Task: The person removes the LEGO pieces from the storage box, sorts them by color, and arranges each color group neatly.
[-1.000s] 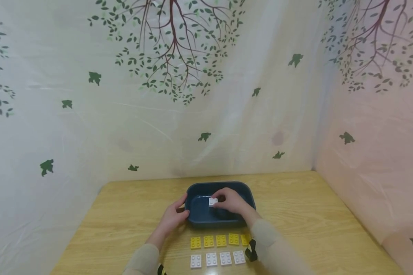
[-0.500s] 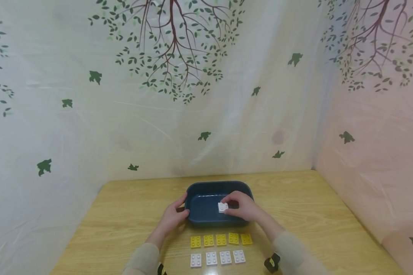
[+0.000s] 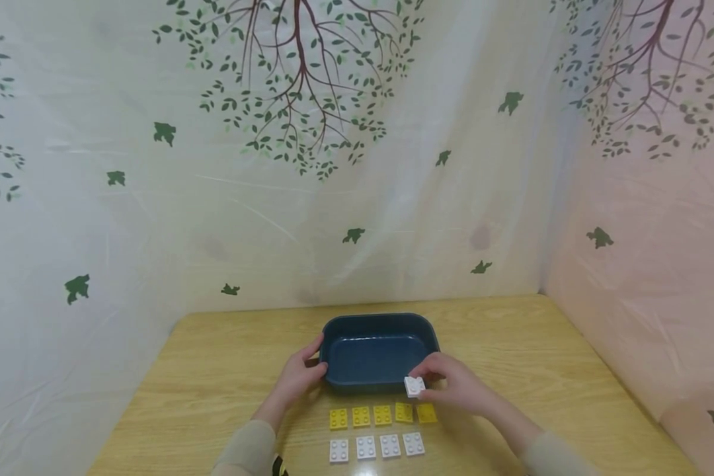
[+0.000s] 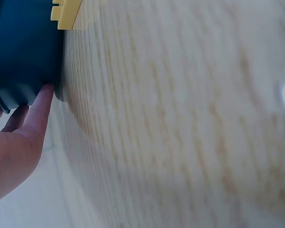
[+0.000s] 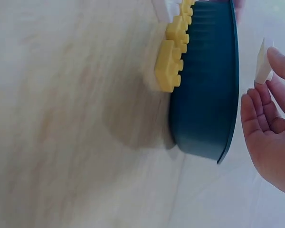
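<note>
My left hand [image 3: 299,378] rests on the left end of a dark blue tray [image 3: 365,385], thumb and fingers spread against it. In the left wrist view its fingertips [image 4: 45,91] touch the tray's outer wall just below the rim. Between thumb and fingertips my right hand [image 3: 461,387] pinches a white toy brick [image 3: 414,387], studs up, above the tray's front right edge. The right wrist view shows this brick [image 5: 263,61] edge-on, higher than the tray rim. Nothing lies on the visible tray floor.
In front of the tray runs a row of yellow toy bricks [image 3: 382,415], several in all. Nearer the person is a row of white bricks [image 3: 365,447]. The wooden table [image 3: 226,370] meets a curtain [image 3: 274,251] printed with branches and birds at the back.
My right hand has carried the white brick from over the tray's middle rightward and toward me, to its front right edge. My left hand and the tray stay put.
</note>
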A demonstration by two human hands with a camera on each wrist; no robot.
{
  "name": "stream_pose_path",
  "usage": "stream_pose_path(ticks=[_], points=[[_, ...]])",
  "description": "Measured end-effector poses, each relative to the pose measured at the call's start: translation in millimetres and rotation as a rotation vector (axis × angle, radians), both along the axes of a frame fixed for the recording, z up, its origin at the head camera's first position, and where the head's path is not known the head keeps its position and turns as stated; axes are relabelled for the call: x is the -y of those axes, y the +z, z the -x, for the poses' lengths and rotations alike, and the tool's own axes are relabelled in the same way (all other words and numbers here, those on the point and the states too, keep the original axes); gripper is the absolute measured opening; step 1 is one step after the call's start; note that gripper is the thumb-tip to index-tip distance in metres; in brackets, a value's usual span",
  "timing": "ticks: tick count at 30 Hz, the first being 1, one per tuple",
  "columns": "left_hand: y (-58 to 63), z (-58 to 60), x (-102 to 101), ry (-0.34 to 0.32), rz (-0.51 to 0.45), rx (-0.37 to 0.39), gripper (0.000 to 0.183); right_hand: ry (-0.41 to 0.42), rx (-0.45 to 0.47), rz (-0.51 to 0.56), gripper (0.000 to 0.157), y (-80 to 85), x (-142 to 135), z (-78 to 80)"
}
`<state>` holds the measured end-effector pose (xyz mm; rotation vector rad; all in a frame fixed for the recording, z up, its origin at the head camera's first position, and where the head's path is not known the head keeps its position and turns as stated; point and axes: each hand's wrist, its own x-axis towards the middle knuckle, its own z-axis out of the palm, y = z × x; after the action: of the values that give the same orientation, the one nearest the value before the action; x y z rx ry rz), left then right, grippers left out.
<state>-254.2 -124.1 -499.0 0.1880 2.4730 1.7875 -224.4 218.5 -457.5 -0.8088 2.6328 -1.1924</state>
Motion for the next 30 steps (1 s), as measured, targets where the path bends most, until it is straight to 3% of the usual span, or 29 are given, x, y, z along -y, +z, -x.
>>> stream_pose_path(ticks=[6, 15, 24, 30], points=[[0.8, -0.1, -0.7, 0.01, -0.007, 0.011, 0.066, 0.032, -0.026, 0.019, 0.024, -6.2, -17.5, -17.2], [2.5, -0.2, -0.9, 0.006, 0.004, 0.025, 0.065, 0.079, -0.117, 0.0, 0.023, -33.5, -30.7, -35.9], [1.2, -1.4, 0.3, 0.015, 0.027, 0.027, 0.065, 0.002, 0.142, 0.025, 0.023, -48.3, -33.7, -47.3], [3.3, -4.5, -1.1, 0.007, 0.03, 0.006, 0.064, 0.015, 0.139, 0.007, 0.021, -53.5, -34.0, -49.0]])
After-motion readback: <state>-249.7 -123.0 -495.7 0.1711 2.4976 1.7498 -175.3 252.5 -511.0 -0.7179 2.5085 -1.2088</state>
